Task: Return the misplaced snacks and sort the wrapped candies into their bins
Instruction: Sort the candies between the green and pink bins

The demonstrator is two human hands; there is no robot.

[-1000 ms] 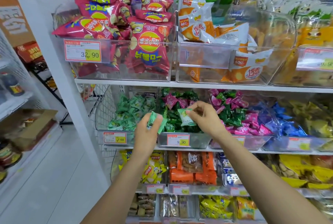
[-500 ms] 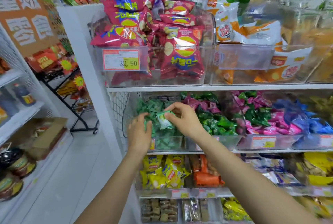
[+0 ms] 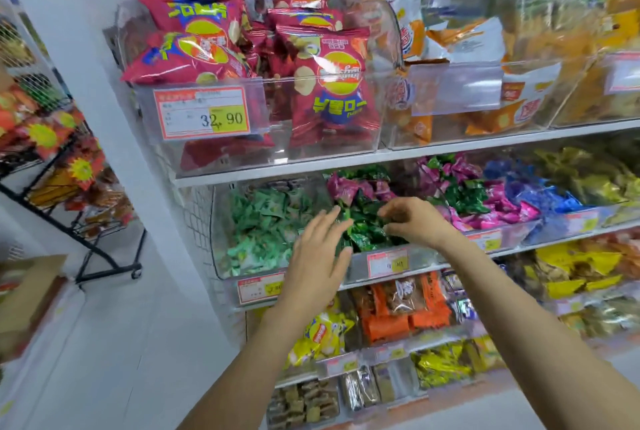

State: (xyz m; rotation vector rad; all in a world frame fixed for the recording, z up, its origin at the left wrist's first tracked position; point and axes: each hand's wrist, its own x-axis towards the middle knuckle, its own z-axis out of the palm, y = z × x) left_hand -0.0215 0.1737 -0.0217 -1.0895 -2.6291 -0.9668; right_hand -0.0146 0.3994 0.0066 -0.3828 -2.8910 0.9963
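Observation:
On the middle shelf a clear bin of light green wrapped candies (image 3: 263, 229) stands at the left, and beside it a bin of dark green candies (image 3: 367, 235) with a few magenta candies (image 3: 341, 187) on top. My left hand (image 3: 318, 256) is open with fingers spread and nothing in it, in front of the divide between these two bins. My right hand (image 3: 412, 222) hovers over the dark green candies, fingers curled down onto them; whether it grips one is hidden. A bin mixing pink and green candies (image 3: 485, 201) sits further right.
Blue candies (image 3: 540, 194) and yellow ones fill bins to the right. Red chip bags (image 3: 332, 83) and orange-white snack bags (image 3: 485, 111) sit in clear bins on the shelf above. Lower shelves hold yellow and orange packs. A black wire rack (image 3: 69, 187) stands at left.
Both hands held light green candies before; these are gone from my hands now. My left hand has opened, and my right hand has moved back right over the dark green bin.

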